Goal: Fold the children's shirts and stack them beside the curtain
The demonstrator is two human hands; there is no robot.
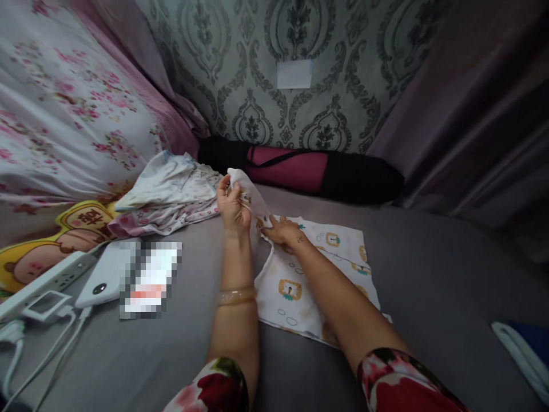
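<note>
A small white garment (317, 269) printed with little yellow animal pictures lies flat on the grey bed surface (429, 274). My left hand (231, 206) is raised and closed on one end of the garment, a sleeve or strap (251, 191), which it lifts off the bed. My right hand (281, 232) presses down on the garment near its neck opening, fingers pinched on the cloth. A clear bangle (235, 296) sits on my left forearm.
A pile of folded pale clothes (167, 194) lies left of the hands. Further left are a floral quilt (64, 109), a cartoon pillow (47, 240), a power strip (47, 280) with cables and a white phone (107, 274). A pink and black roll (309, 169) lies along the patterned wall.
</note>
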